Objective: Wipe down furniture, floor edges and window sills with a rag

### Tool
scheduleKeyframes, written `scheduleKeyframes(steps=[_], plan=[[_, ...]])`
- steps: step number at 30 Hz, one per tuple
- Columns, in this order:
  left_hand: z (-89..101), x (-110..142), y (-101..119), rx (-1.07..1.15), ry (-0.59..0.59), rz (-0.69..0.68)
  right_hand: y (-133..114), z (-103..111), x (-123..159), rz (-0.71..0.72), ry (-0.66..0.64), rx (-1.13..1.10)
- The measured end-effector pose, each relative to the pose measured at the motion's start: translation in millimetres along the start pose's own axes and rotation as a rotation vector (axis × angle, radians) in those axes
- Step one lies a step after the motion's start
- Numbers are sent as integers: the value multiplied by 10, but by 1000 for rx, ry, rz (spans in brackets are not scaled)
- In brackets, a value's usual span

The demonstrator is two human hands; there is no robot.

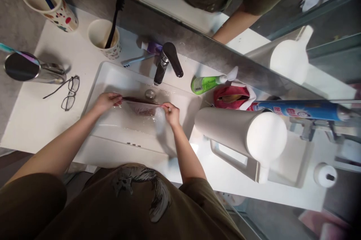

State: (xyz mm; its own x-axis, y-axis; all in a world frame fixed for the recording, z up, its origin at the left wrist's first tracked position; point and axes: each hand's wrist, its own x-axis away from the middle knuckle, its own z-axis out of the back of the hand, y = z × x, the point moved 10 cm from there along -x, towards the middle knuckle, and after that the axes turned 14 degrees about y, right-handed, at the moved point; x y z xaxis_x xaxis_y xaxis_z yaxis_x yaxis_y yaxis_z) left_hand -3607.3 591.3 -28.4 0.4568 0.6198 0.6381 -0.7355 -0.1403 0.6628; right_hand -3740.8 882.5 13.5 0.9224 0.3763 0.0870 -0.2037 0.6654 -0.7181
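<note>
Over a white rectangular basin [118, 78], a person in an olive T-shirt [93, 210] leans in with both forearms bare; their left hand [105, 103] and right hand [171, 114] hold a thin dark red strip [141, 100] stretched nearly taut between them, low over the basin. A translucent film [142, 110] sags beneath it, though from where I stand I can't quite say whether strip and film are one wet piece or two. The left fingers [118, 99] are pressed close together, pinching one end of the strip; the right fingers [166, 106] are closed just as narrowly on the other end, with no spread in them. Just beyond the strip sits a chrome drain [150, 94]; behind the basin rises a dark lever faucet [169, 59], with a pale blue toothbrush [135, 59] lying beside its foot. On the white counter [34, 127] to the left lie black-framed glasses [69, 93], near a round mirror [21, 66]; a speckled cup [103, 39] holds a black toothbrush [114, 22]. To the right stand a green spray bottle [205, 84], a red pouch [231, 97] and a white cylindrical container [239, 131].
</note>
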Motion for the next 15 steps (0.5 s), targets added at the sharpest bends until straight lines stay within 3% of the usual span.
scheduleKeyframes(steps=[2,4,8,10,12,15], plan=[[152,169,180,-166,43,-171,-84,390,151,54,20,-42],[153,386,250,-407,-17,-346,-162,519,380,92,-105,-76],[-147,671,-162,-808,-380,-435,13,204,832,-31,-511,-87],[-301,651,-399,-940,-489,-414,217,-20,876,-143,-577,-40],[-410,495,-495,-1008,-412,-394,412,-203,781,-253,-487,49],[-552,308,-407,-949,-101,-455,516,-401,659,-332,-197,232]])
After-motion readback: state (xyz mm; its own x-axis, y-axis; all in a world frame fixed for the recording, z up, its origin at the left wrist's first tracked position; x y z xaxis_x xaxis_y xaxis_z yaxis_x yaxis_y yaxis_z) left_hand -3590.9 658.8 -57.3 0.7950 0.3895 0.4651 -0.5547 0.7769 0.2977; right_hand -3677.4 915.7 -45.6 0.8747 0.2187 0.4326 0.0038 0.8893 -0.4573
